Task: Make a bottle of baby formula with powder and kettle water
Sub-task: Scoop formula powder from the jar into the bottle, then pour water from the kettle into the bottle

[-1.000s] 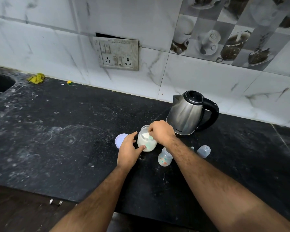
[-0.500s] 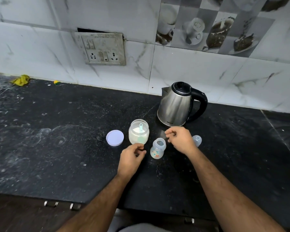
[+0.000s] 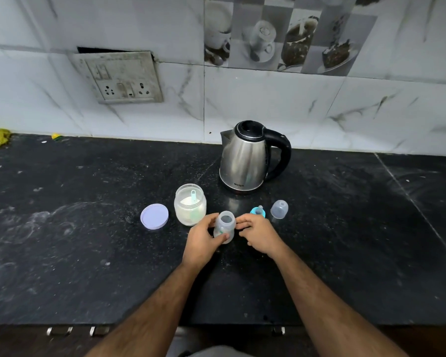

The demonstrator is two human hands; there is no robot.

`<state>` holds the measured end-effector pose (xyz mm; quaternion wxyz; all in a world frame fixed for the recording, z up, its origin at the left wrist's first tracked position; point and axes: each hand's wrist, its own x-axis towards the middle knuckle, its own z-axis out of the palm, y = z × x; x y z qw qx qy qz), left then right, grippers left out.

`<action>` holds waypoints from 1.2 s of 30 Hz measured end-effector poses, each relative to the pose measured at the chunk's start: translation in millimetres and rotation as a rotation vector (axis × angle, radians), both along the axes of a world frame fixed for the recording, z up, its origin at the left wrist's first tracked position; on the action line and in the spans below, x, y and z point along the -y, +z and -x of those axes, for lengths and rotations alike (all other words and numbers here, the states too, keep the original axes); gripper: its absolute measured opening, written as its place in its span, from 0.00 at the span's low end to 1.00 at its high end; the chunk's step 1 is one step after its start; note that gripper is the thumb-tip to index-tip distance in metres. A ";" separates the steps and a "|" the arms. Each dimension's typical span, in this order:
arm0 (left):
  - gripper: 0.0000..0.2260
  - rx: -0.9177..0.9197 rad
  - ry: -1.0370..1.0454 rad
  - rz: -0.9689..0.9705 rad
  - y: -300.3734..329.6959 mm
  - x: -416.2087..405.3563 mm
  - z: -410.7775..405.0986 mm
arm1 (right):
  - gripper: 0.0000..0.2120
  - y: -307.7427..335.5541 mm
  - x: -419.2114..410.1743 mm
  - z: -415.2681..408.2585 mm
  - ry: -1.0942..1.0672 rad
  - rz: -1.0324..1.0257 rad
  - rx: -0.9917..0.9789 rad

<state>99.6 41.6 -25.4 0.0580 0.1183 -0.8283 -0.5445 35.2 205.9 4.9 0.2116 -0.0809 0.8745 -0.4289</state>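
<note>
I observe the baby bottle (image 3: 224, 227) standing upright and uncapped on the black surface (image 3: 88, 253), roughly midway between the front edge and the wall edge. My left hand (image 3: 204, 240) holds it: the thumb lies across the front of the body and the fingers curl round the far left side, so this grip is closed around the bottle. My right hand (image 3: 259, 234) sits just to the right, fingers loosely extended toward the bottle's neck; I cannot tell whether the fingertips touch it, and this grip holds nothing. The powder jar (image 3: 190, 207) stands open just beyond and left of the bottle, toward the wall edge, with white powder and a pale green scoop (image 3: 193, 195) inside. Its lilac lid (image 3: 154, 216) lies flat beside the jar on the left. Beyond my right hand lie the blue teat ring (image 3: 258, 211) and, next to it, the clear bottle cap (image 3: 279, 209), apart from each other. The steel kettle (image 3: 245, 161) stands near the wall edge behind these items, handle to the right, lid shut.
</note>
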 end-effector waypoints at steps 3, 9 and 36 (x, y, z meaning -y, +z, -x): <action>0.28 0.007 -0.012 -0.026 -0.1 -2.8 0.9 | 0.13 9.2 -10.2 24.3 -0.128 0.034 -0.132; 0.29 0.017 0.009 -0.060 0.0 -12.8 7.4 | 0.11 55.7 -28.1 85.7 -0.440 0.126 -0.332; 0.21 0.006 0.078 -0.150 -2.1 -29.0 28.6 | 0.07 47.7 -44.5 207.5 -0.419 0.320 -0.134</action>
